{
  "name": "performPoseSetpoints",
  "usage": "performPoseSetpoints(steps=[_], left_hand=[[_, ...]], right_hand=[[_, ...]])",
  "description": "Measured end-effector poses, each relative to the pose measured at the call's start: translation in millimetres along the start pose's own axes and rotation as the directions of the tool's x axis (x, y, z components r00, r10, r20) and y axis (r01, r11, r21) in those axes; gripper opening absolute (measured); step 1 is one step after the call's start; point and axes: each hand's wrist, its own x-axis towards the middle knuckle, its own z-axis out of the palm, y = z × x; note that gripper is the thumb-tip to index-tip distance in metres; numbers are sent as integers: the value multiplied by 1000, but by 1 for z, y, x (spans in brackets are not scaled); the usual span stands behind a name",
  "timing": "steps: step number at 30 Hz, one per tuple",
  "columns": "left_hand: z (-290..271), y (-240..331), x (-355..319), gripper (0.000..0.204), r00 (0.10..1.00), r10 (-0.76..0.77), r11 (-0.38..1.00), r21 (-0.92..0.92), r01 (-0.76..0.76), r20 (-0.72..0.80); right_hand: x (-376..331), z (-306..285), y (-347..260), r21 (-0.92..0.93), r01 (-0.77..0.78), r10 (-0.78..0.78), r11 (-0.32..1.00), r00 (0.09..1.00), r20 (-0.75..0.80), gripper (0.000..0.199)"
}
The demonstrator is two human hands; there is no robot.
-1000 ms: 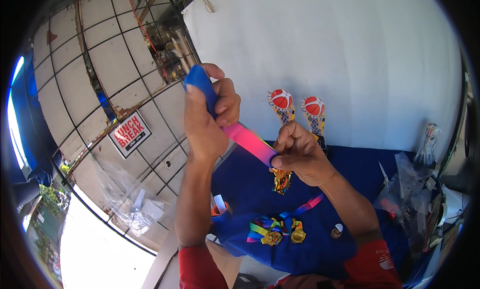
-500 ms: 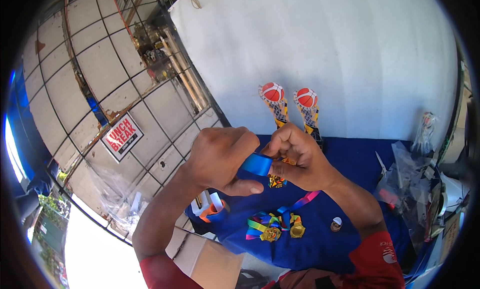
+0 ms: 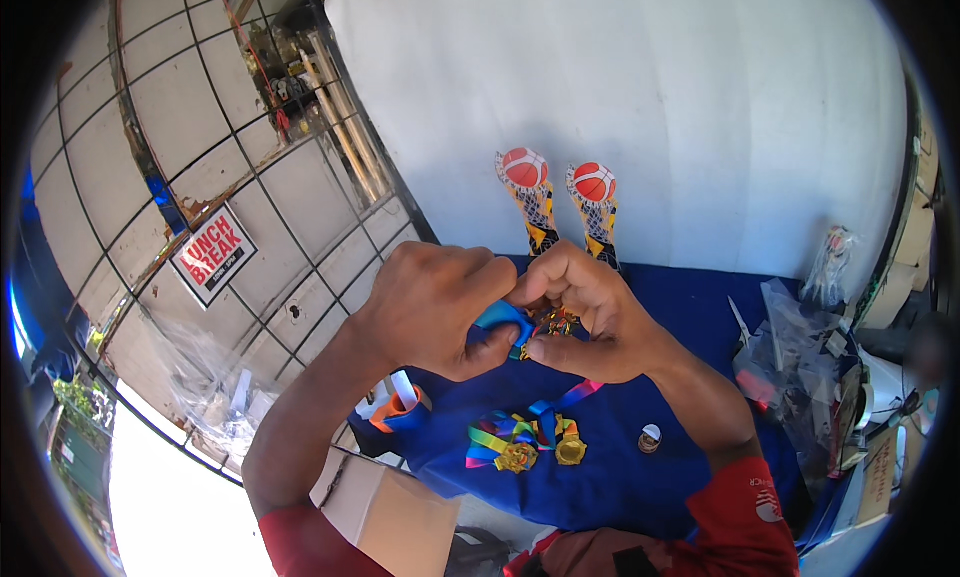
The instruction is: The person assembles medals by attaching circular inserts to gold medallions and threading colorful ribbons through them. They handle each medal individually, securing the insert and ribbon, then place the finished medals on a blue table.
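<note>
Raised above the table, my left hand (image 3: 430,305) is closed around a blue ribbon (image 3: 503,317), its thumb pressed against the band. Close beside it, my right hand (image 3: 600,322) has its fingers bent and its thumb extended at the ribbon's other side, and its fingertips partly hide the gripped end. Between and behind my hands, gold-and-black pieces (image 3: 560,322) show in part. Lower on the blue cloth lie a gold medal (image 3: 517,458) with multicoloured ribbons and another gold medal (image 3: 570,449) on a blue-to-pink ribbon.
Two basketball trophies (image 3: 527,169) stand at the back by a white sheet (image 3: 680,107). A small round disc (image 3: 650,438) lies right of the medals. Scissors (image 3: 739,319) and clear plastic bags (image 3: 795,347) are at right. Orange and blue ribbon rolls (image 3: 403,409) sit left, near a wire grille (image 3: 290,252).
The flat blue band between my hands has folded and is now more hidden behind my left thumb. My hands are closer together. The whole view has shifted slightly, moving the table leftward.
</note>
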Motion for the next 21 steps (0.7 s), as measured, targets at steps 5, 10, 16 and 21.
performPoseSetpoints(steps=[5, 10, 16, 21], left_hand=[[6, -2, -3, 33, 998, -52, 990, -130, 47, -30], [30, -1, -24, 67, 772, -495, 742, -656, 136, -399], [106, 54, -20, 106, 835, -532, -179, -983, 49, 138], [106, 44, 7, 73, 797, -600, -250, -932, -262, -63]], right_hand=[[1, 4, 5, -18, -4, 3, 1000, 998, -67, 32], [-6, 3, 9, 180, -2, 40, 984, 977, -208, 33], [-19, 4, 24, 359, 1, 123, 933, 939, -320, 37], [-32, 7, 31, 457, -64, 205, 887, 941, -267, 40]])
